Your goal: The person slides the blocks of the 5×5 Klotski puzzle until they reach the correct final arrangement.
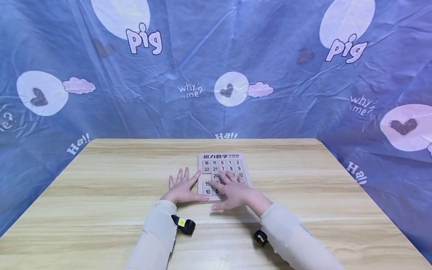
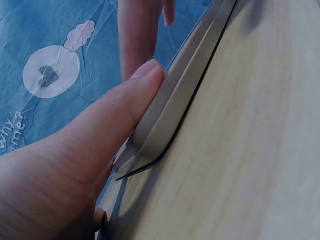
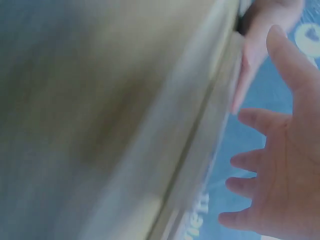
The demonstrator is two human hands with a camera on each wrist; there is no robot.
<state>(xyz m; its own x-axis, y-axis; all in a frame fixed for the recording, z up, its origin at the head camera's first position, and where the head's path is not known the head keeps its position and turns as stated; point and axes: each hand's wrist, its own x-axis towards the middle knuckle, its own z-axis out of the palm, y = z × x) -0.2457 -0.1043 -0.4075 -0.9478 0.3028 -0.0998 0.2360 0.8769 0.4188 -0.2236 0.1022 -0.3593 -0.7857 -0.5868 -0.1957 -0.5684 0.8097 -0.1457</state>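
A number sliding puzzle (image 1: 201, 156) with a pale frame and numbered square tiles lies flat on the table, with a vacant slot at the left of its third row. My left hand (image 1: 183, 190) is spread at its lower left; in the left wrist view the thumb (image 2: 125, 100) rests on the puzzle's frame edge (image 2: 167, 107). Over the lower right tiles hovers my right hand (image 1: 234, 193), fingers spread and hiding several numbers. From the right wrist view, its fingers (image 3: 247, 161) are extended and hold nothing; whether a fingertip touches a tile cannot be told.
The light wood-grain table (image 1: 111, 180) extends around the puzzle on all sides. Behind it hangs a blue printed cloth (image 1: 189, 112). Small black devices (image 1: 186, 226) are strapped at both wrists over pale sleeves (image 1: 152, 236).
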